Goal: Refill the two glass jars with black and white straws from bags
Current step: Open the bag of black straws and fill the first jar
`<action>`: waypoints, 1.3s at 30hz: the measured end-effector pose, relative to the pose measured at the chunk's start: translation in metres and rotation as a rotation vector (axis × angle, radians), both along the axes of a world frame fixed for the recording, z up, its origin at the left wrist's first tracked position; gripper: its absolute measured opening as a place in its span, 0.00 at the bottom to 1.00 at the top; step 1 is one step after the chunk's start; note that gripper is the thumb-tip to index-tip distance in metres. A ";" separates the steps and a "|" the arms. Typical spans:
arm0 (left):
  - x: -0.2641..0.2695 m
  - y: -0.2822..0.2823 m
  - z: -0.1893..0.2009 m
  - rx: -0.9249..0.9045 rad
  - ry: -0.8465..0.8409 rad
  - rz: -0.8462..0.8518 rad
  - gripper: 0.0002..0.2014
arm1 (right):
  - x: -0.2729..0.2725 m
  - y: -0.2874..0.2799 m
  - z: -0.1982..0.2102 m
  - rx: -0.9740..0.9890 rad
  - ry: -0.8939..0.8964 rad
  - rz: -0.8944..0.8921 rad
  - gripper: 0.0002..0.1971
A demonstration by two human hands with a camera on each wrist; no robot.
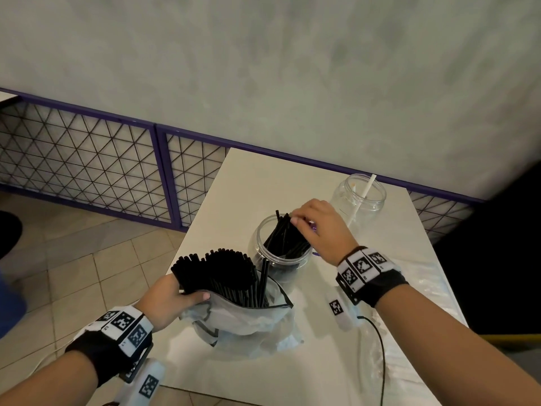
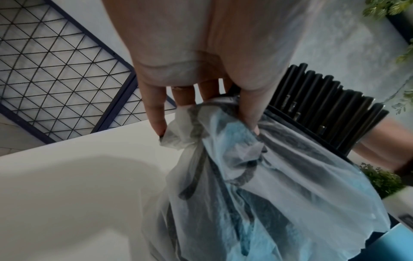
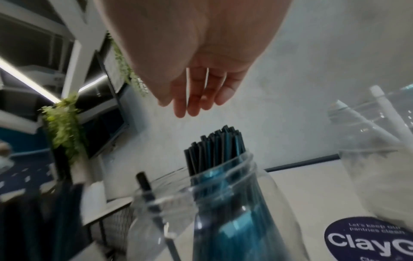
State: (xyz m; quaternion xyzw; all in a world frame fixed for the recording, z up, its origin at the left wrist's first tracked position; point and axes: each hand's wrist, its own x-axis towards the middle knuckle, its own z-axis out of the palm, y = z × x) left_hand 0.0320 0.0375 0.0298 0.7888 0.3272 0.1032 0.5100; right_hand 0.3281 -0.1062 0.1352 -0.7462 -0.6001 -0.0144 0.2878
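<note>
the left hand (image 1: 164, 300) is at the near left edge of the white worktop (image 1: 292, 177), its fingers (image 2: 156, 113) and thumb curled round the crumpled rim of a thin translucent bag (image 1: 240, 317), pinching the plastic together. a thick bundle of black straws (image 1: 216, 268) stands out of the bag's open mouth, just beside the thumb and rising above it; in the left wrist view the straw ends fan out just behind the fingers.

just beyond the bag stands a clear jar (image 1: 278, 247), partly filled with black straws in the jar (image 1: 287, 235) that lean toward its right rim. the right hand (image 1: 319, 227) hangs over that rim. from the head view its fingertips sit at the tops of those straws; from the right wrist view the fingers (image 3: 192, 98) are straight and loosely together, holding nothing, with a gap between them and the straw ends below. whether they brush the straws i cannot tell.

farther back on the right is a second clear jar (image 1: 358, 197) with a white straw (image 1: 364, 191) leaning in it. a black cable (image 1: 380, 347) trails across the near right of the worktop.
</note>
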 end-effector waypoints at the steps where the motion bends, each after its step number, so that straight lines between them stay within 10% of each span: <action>1: 0.000 0.000 0.000 0.004 0.003 0.000 0.20 | -0.006 -0.008 0.000 -0.034 -0.016 0.043 0.14; 10: -0.001 -0.001 0.001 -0.013 0.014 0.005 0.22 | -0.039 -0.012 -0.015 -0.371 -0.051 0.154 0.12; 25: -0.001 -0.002 0.003 0.006 0.019 -0.002 0.25 | -0.009 0.055 0.014 -0.273 -0.143 -0.193 0.22; 39: 0.001 -0.005 0.005 0.006 0.029 0.016 0.21 | -0.007 0.015 -0.033 0.082 0.120 -0.175 0.03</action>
